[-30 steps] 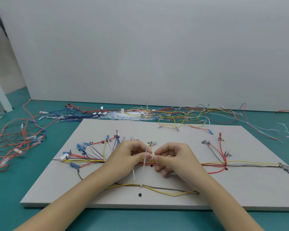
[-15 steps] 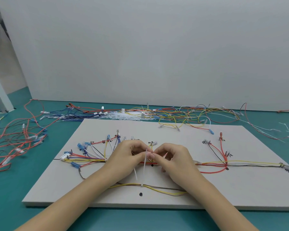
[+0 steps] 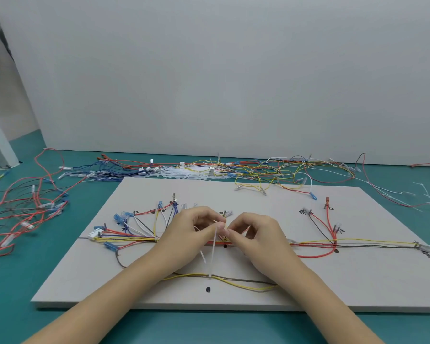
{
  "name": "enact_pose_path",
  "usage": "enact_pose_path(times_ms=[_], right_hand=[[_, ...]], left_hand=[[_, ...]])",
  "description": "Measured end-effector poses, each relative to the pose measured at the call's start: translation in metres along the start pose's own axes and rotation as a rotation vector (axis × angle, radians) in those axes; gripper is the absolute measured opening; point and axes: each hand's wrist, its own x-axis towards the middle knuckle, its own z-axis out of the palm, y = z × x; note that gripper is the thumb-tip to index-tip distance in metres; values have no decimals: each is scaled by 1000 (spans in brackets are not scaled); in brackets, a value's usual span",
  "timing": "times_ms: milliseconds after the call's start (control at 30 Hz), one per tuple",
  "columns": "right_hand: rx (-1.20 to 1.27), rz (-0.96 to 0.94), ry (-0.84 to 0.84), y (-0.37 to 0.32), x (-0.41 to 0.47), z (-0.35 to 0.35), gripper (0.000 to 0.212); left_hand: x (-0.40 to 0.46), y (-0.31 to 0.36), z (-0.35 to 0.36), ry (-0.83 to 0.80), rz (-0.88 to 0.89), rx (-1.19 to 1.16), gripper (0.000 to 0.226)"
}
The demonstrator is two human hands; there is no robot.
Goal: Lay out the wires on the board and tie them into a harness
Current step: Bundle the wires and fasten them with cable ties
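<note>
Loose wires [image 3: 271,170] and spare white ties [image 3: 181,173] litter the green desk [image 3: 60,244] behind the board [image 3: 358,281]. At the board's middle, over the laid-out wire bundle [image 3: 127,238], the left hand [image 3: 189,232] and right hand [image 3: 261,234] meet, fingers curled, both pinching a white cable tie [image 3: 213,254] whose tail hangs toward the person.

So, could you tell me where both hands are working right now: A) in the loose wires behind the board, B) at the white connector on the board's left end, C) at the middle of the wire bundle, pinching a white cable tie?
C: the left hand and right hand meet over the bundle's middle, pinching a cable tie.
</note>
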Motion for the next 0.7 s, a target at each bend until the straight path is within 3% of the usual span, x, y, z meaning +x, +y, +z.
enact_pose_path(times_ms=[433, 567, 700], right_hand=[[33, 35, -36, -1, 1, -3, 15], [63, 76, 21, 2, 6, -14, 14], [-3, 122, -151, 7, 6, -21, 7]], left_hand=[[-2, 2, 0, -9, 17, 20, 14], [-3, 3, 0, -4, 18, 29, 14], [-2, 5, 2, 8, 38, 67, 15]])
